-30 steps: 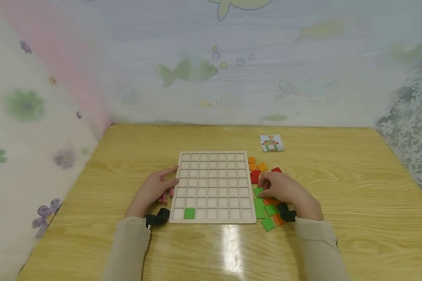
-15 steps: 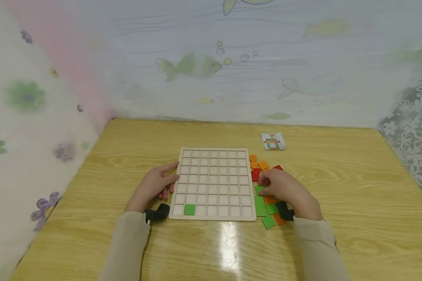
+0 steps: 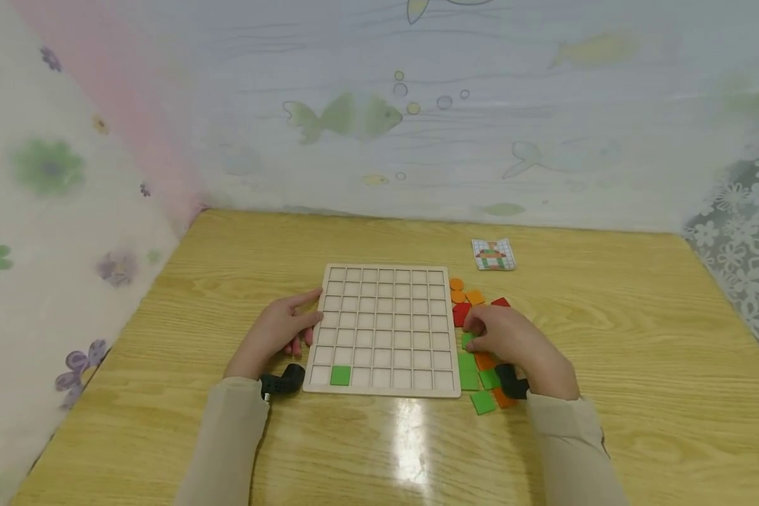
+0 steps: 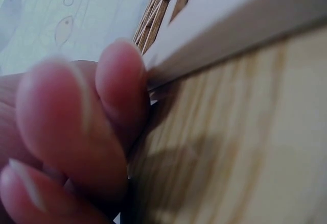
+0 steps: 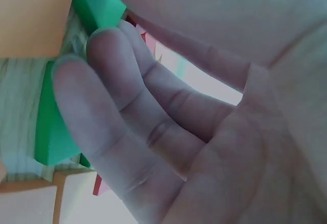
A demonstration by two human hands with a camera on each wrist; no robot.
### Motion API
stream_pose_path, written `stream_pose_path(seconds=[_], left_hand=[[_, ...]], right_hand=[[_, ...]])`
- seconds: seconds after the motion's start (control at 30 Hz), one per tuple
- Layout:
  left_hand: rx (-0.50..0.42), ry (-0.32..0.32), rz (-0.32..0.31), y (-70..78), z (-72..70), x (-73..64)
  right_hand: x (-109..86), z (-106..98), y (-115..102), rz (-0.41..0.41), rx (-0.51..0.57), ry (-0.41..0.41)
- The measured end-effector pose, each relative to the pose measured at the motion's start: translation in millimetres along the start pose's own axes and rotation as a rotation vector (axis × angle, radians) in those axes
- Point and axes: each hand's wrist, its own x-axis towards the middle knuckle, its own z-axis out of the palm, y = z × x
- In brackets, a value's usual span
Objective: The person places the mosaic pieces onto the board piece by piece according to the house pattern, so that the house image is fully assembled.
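Note:
A pale wooden grid board (image 3: 385, 339) lies in the middle of the table in the head view, with one green square tile (image 3: 340, 375) in its bottom row. My left hand (image 3: 280, 329) rests against the board's left edge, index finger and thumb touching it. The left wrist view shows fingertips (image 4: 122, 76) by the board's side wall (image 4: 219, 35). To the right of the board, my right hand (image 3: 502, 339) pinches a small green tile (image 3: 466, 341) between thumb and fingers. That green tile (image 5: 99, 4) also shows near the fingertips in the right wrist view; the contact is partly hidden.
Several green tiles (image 3: 483, 403), orange tiles (image 3: 483, 361), orange discs (image 3: 457, 284) and red pieces (image 3: 462, 314) lie along the board's right side. A small pattern card (image 3: 493, 254) lies behind them. Painted walls (image 3: 329, 140) bound the table (image 3: 639, 337).
The head view has tilted and shifted slightly, so the board and card sit a little higher in it. Both hands stay in place by the board and the green tile.

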Motion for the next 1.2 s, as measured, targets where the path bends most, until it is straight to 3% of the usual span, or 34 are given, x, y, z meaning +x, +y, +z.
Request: stream_pose_path(seconds=[0.4,0.73,0.97,1.2], left_hand=[[-0.028,-0.015,-0.01,0.2,1.1,-0.9],[0.015,-0.023,-0.002,2.2,-0.7,-2.4],[-0.014,-0.023,-0.011,1.9,-0.6,-2.4],[0.005,-0.026,-0.003,3.2,-1.1,-1.4]], right_hand=[[-1.3,2.8,0.8,-0.004,0.017,-0.031],[1.0,3.4,1.8,-0.017,0.037,-0.013],[2.0,3.2,0.3,-0.028,0.039,0.009],[0.1,-0.3,-11.9,-0.068,0.194,-0.011]])
